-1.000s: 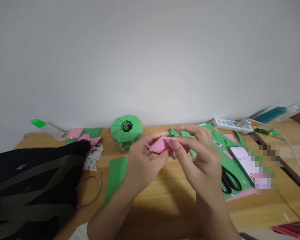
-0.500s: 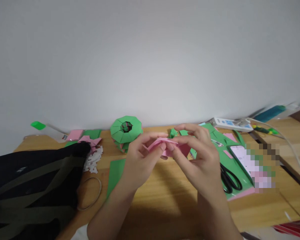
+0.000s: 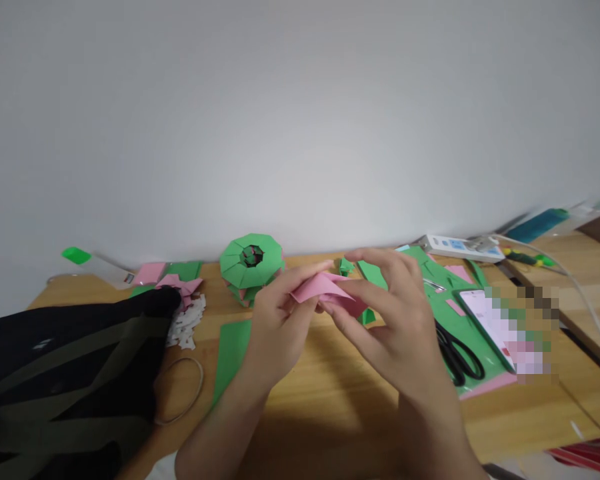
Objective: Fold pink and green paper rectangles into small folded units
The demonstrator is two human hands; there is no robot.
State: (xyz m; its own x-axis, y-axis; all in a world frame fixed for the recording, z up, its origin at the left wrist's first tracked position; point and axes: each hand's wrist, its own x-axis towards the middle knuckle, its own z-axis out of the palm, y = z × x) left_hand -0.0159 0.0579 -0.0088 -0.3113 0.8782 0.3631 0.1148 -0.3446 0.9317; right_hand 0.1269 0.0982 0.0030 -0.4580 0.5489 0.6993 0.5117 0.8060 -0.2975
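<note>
Between my hands, held above the wooden table, is a folded piece of pink paper (image 3: pixel 323 287). My left hand (image 3: pixel 283 327) pinches its left side, the thumb beneath and the fingers behind. On the right edge, the thumb and a finger of my right hand (image 3: pixel 393 313) close on the paper, while the index finger is raised. Part of the paper is hidden by my fingers. Just behind my left hand stands a round green and pink paper model (image 3: pixel 235 257) with a hole in its top. A small green folded piece (image 3: pixel 347 267) lies beyond the pink paper.
Black-handled scissors (image 3: pixel 457 357) and a phone (image 3: pixel 485 323) lie on green sheets at the right. A white power strip (image 3: pixel 463 248) stands near the wall. Dark cloth (image 3: pixel 75 373) covers the left side, near white paper scraps (image 3: pixel 187 323) and a green sheet (image 3: pixel 230 350).
The pink paper has been tilted, and a broad flap of it now faces me. My thumbs have moved down beneath its near edge. The things on the table lie as before.
</note>
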